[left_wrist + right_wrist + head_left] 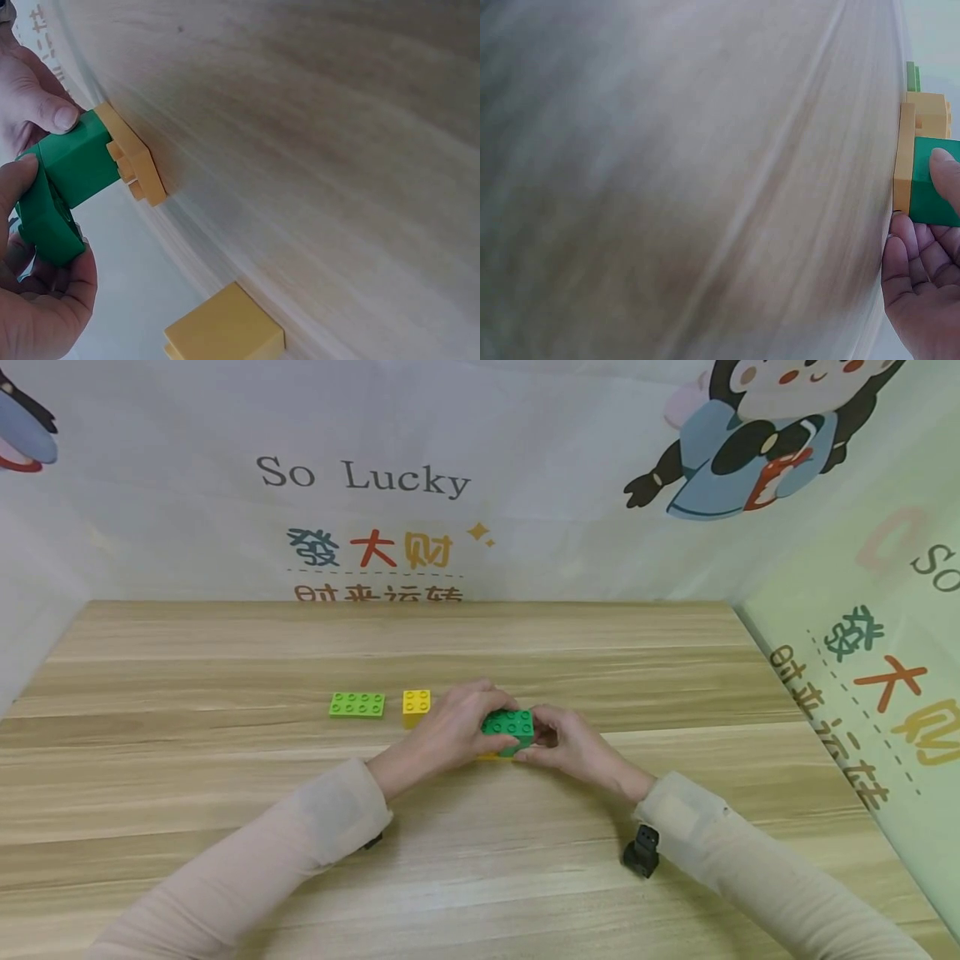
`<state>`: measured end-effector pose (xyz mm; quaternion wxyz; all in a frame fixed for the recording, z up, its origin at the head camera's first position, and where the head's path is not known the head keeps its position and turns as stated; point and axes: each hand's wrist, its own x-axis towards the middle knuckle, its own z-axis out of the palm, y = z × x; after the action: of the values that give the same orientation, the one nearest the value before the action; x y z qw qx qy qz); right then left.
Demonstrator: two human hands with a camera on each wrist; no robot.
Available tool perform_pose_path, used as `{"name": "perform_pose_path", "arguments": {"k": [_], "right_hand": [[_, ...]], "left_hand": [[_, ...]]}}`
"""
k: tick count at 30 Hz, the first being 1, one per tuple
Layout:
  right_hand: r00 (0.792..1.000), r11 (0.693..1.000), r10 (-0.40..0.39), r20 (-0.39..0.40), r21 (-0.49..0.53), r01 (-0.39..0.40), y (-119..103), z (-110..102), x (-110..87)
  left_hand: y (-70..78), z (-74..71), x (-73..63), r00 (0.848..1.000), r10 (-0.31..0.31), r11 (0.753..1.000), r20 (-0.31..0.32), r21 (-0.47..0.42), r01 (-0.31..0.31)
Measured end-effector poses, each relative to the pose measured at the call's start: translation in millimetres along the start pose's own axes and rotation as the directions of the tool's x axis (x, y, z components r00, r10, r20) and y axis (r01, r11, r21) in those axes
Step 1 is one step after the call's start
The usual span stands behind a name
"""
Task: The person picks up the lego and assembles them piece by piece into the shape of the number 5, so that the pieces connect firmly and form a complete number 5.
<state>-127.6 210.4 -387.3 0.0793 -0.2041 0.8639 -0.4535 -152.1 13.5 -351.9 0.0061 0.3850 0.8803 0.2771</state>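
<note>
My left hand point(457, 718) pinches a green toy brick point(510, 723) between thumb and fingers. In the left wrist view this upper brick point(46, 221) sits tilted against a green block point(79, 157), with a gap along one side. That lower block stands on a yellow-orange studded plate point(142, 161), with some studs uncovered. My right hand point(573, 743) steadies the lower block from the right. Its thumb lies on the block's green side point(928, 199), and its curled fingers are beside the plate's end point(903, 172).
Left of the hands, a yellow studded block point(416, 707) stands close to my left hand. Farther left lies a flat light-green studded plate point(357, 705). The wooden table point(225, 643) ends at a printed cloth backdrop point(525, 527) at the rear.
</note>
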Motion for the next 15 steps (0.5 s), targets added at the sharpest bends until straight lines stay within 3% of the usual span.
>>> {"name": "perform_pose_path", "arguments": {"k": [15], "right_hand": [[1.000,1.000,-0.001,0.006,0.004,0.001,-0.6,0.2,0.0]], "left_hand": [[-2.0,1.3,-0.9,1.000,-0.012,1.000,-0.004,-0.021,0.012]]}}
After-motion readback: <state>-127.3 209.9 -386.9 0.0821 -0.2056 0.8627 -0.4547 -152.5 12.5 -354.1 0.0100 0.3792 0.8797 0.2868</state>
